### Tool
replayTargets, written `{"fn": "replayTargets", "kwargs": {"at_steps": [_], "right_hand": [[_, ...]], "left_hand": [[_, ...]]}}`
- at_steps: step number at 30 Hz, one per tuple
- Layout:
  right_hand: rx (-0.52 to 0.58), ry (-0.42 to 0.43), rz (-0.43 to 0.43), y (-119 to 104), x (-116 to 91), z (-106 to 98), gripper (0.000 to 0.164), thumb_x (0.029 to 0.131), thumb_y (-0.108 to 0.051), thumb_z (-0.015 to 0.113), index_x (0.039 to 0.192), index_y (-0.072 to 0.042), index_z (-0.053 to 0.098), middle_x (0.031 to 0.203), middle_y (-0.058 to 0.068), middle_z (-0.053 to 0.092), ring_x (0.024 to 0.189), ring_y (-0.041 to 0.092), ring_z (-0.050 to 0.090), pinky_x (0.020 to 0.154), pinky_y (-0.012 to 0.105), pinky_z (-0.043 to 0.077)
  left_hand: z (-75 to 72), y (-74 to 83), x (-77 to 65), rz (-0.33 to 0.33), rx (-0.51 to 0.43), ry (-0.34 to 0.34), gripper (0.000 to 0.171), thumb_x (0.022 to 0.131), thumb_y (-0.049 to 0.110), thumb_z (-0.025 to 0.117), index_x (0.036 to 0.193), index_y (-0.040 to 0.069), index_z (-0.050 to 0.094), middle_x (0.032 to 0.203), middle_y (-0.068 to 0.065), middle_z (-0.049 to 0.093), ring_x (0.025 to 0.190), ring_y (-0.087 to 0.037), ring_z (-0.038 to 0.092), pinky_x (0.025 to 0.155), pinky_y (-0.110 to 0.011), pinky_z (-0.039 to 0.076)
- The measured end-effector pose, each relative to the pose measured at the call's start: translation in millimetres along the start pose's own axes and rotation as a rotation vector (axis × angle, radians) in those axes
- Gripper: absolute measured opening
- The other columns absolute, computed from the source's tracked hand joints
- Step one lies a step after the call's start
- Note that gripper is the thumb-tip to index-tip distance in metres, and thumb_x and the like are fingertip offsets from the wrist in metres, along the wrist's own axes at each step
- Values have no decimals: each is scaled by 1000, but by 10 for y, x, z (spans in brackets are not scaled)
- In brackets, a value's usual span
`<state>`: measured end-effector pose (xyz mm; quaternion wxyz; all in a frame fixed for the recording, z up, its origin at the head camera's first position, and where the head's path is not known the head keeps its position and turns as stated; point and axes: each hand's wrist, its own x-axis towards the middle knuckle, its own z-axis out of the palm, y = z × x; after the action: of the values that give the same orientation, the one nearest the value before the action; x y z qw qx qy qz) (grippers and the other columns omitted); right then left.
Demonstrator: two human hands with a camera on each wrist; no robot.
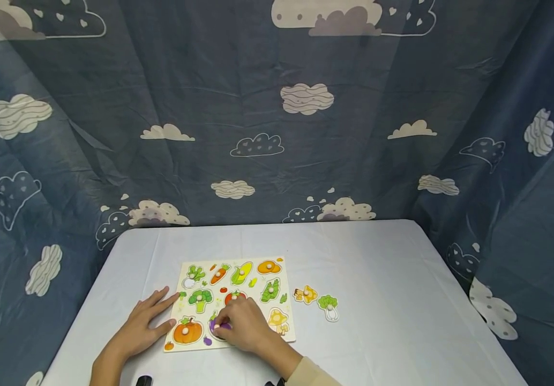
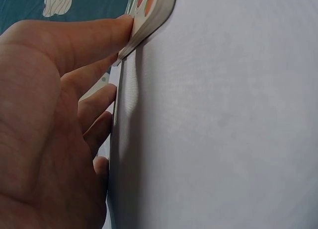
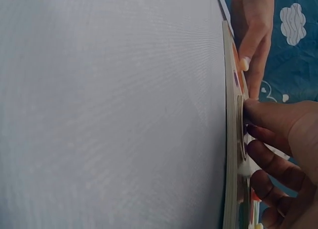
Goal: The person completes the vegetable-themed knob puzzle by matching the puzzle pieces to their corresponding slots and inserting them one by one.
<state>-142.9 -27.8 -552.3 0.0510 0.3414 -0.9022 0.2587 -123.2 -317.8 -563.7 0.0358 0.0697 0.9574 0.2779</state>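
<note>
A white vegetable peg puzzle board [image 1: 195, 347] lies on the table. My right hand [image 1: 245, 324] pinches the purple eggplant piece [image 1: 212, 326] at the board's lower middle; in the right wrist view the thumb and fingers [image 3: 271, 114] are close over it. My left hand [image 1: 139, 327] is spread at the board's left edge, its thumb and index fingertip touching there. In the left wrist view the left thumb [image 2: 94, 40] presses the board's edge. The pumpkin [image 1: 187, 332], broccoli [image 1: 200, 300] and tomato [image 1: 233, 297] lie nearby on the board. My right hand covers part of the board's lower middle.
Right of the board lie two loose pieces, a mushroom piece [image 1: 308, 294] and a bok choy piece [image 1: 328, 307]. A white cloth [image 1: 378, 279] covers the table. A small black object [image 1: 144, 380] shows at the front edge. Dark blue cloud-print curtain [image 1: 209, 107] hangs behind.
</note>
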Motion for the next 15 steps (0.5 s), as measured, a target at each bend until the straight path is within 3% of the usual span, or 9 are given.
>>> {"fn": "replayTargets", "kwargs": {"at_steps": [15], "right_hand": [[-63, 41, 5, -11, -32, 37, 12, 81, -36, 88, 84, -26, 82, 80, -17, 74, 72, -2, 50, 64, 14, 31]], "left_hand": [[14, -24, 3, -6, 0, 3, 64, 91, 47, 71, 147, 22, 59, 164, -18, 40, 153, -49, 27, 122, -74, 14]]}}
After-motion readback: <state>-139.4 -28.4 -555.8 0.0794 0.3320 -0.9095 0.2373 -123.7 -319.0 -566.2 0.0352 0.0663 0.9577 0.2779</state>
